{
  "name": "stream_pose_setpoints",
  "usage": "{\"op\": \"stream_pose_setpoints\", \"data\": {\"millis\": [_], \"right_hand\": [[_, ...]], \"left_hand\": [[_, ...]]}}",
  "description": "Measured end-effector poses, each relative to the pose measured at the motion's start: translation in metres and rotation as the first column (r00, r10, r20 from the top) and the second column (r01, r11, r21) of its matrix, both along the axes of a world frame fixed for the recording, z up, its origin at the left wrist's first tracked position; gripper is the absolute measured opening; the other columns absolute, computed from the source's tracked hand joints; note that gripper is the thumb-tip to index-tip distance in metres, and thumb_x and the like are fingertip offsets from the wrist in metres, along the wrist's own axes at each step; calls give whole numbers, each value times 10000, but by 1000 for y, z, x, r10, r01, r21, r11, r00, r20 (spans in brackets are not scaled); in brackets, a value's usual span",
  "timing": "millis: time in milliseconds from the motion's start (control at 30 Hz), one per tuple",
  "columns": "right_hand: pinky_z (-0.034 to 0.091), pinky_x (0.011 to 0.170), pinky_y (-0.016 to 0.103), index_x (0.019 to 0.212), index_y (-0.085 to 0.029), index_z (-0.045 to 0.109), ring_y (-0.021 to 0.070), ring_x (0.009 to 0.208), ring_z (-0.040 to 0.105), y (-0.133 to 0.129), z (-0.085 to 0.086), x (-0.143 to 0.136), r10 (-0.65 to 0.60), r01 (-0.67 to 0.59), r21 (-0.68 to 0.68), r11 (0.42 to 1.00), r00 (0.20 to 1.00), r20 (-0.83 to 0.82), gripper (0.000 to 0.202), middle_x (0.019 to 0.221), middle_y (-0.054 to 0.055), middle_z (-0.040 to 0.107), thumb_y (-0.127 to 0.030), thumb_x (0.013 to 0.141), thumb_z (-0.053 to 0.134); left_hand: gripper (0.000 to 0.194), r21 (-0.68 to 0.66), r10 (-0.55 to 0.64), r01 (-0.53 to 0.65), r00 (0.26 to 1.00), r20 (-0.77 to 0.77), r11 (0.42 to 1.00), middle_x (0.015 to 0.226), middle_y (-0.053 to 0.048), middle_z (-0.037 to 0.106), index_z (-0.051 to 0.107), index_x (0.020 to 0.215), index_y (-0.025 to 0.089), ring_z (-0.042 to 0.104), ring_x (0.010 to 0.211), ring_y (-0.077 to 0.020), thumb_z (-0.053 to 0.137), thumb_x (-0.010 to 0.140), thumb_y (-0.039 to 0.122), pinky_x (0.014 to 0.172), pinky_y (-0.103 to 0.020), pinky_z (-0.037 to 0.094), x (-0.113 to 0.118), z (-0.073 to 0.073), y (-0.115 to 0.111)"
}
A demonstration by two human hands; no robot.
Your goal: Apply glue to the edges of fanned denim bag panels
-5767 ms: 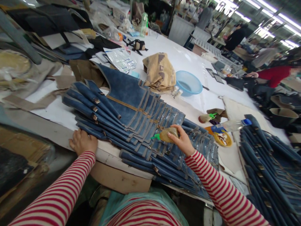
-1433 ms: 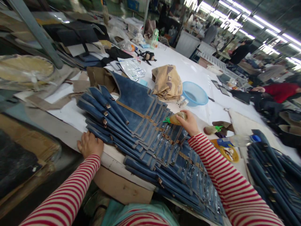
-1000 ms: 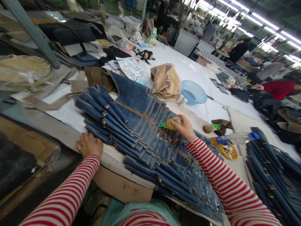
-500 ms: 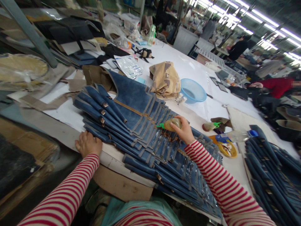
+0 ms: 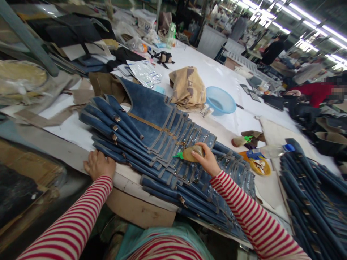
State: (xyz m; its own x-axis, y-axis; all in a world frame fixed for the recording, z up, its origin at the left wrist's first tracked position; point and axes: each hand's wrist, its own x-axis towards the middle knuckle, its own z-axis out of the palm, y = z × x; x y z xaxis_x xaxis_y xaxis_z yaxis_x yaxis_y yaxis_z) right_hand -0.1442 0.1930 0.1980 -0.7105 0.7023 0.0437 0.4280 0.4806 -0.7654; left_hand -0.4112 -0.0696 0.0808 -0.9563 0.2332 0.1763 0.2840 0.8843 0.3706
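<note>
Bottle: murky amber, green nozzle | right hand clasping bottle | left hand spread

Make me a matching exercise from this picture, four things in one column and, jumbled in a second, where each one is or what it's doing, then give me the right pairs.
Column one
1. Yellow bowl
2. Left hand
3. Right hand
4. Pale blue basin

Column two
A. Gripping a green-tipped bottle
B. Beside the patterned cloth bundle
C. Resting at the near edge of the table
D. Next to the blue-capped bottle

Right pairs: 1-D, 2-C, 3-A, 4-B.
</note>
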Motion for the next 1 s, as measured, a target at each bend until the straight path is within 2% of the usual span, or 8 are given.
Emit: {"op": "stream_pose_setpoints", "data": {"millis": [100, 333, 567, 733, 800, 833, 900, 1000], "right_hand": [[481, 766, 364, 1032, -218, 490, 204, 843, 561, -10, 2, 3, 19, -19, -77, 997, 1000, -2, 369, 950, 43, 576, -446, 750, 560], [467, 769, 346, 1024, -206, 492, 196, 842, 549, -20, 0, 5, -29, 25, -134, 991, 999, -24, 380, 933, 42, 572, -445, 740, 573], [457, 773, 317, 1039, -216, 494, 174, 843, 546, -30, -7, 11, -66, 46, -247, 968, 995, -72, 388, 929, 22, 577, -451, 742, 580], [452, 785, 312, 1019, -223, 517, 173, 856, 544, -44, -3, 10, -82, 47, -338, 940, 993, -90, 384, 932, 14, 577, -431, 714, 622], [474, 719, 291, 1004, -231, 523, 166, 819, 555, -50, 3, 12, -163, 86, -471, 878, 979, -125, 381, 906, 2, 583, -437, 703, 634], [485, 659, 275, 1005, -238, 521, 161, 790, 562, -51, 7, 13, -237, 124, -553, 824, 962, -138, 384, 900, -2, 585, -447, 703, 634], [487, 543, 243, 1016, -248, 521, 156, 749, 575, -51, 16, 18, -405, 186, -707, 682, 901, -154, 385, 918, -2, 592, -467, 714, 618], [503, 504, 225, 1015, -234, 554, 162, 772, 601, -46, 30, 29, -608, 215, -851, 479, 781, -145, 348, 959, 19, 619, -451, 745, 597]], "left_hand": [[405, 15, -5, 5, 1000, -16, 1000, 1288, -179, 466, 508, 1158, 69, 335, 1249, -280, 351, 840, 267, 1040, -506, 209, 0, -2, 0], [401, -17, -1, 1, 1000, 3, 1000, 1307, -179, 443, 483, 1181, 73, 316, 1261, -271, 357, 850, 262, 1041, -499, 210, 2, 1, 2], [391, -41, -23, 23, 1000, -3, 999, 1290, -190, 452, 490, 1151, 62, 330, 1251, -279, 344, 868, 290, 1025, -504, 235, 4, 7, 0], [419, -49, -39, 39, 999, 6, 998, 1303, -196, 438, 468, 1176, 60, 322, 1259, -289, 321, 879, 317, 1018, -517, 238, 5, 8, 1], [418, -54, -44, 45, 999, 17, 998, 1307, -203, 431, 471, 1167, 56, 314, 1264, -292, 314, 881, 318, 1017, -523, 237, 5, 9, 2], [413, -56, -49, 51, 998, 29, 997, 1310, -208, 426, 476, 1157, 55, 311, 1267, -296, 313, 880, 314, 1016, -530, 235, 4, 10, 1], [402, -66, -83, 88, 994, 75, 994, 1314, -224, 414, 483, 1139, 58, 308, 1267, -311, 315, 875, 310, 1009, -561, 226, 0, 13, -3], [395, -49, -242, 256, 950, 196, 965, 1284, -216, 445, 499, 1108, 81, 348, 1243, -311, 332, 862, 341, 1005, -544, 264, -8, 22, -21]]}}
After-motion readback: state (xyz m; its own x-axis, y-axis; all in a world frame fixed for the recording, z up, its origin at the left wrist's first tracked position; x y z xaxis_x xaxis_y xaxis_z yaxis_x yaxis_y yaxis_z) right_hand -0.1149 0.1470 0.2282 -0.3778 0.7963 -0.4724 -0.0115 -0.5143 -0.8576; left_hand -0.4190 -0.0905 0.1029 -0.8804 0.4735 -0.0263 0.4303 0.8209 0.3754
